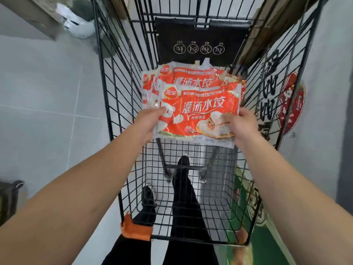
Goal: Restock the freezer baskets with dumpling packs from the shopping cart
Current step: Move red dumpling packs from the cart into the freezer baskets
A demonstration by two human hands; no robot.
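Inside the black wire shopping cart (122, 104) lies a stack of red-and-white dumpling packs (187, 75). The top dumpling pack (198, 111) is held above the cart floor by both hands. My left hand (150, 121) grips its left edge, thumb on top. My right hand (240, 123) grips its right edge. The other packs lie behind and under it, partly hidden. No freezer basket is in view.
A black folded child-seat flap (200, 35) with warning icons closes the cart's far end. A white freezer side with printed graphics (290, 104) stands right of the cart. Grey tiled floor (47, 92) is on the left. My legs and shoes (183, 188) show beneath the cart.
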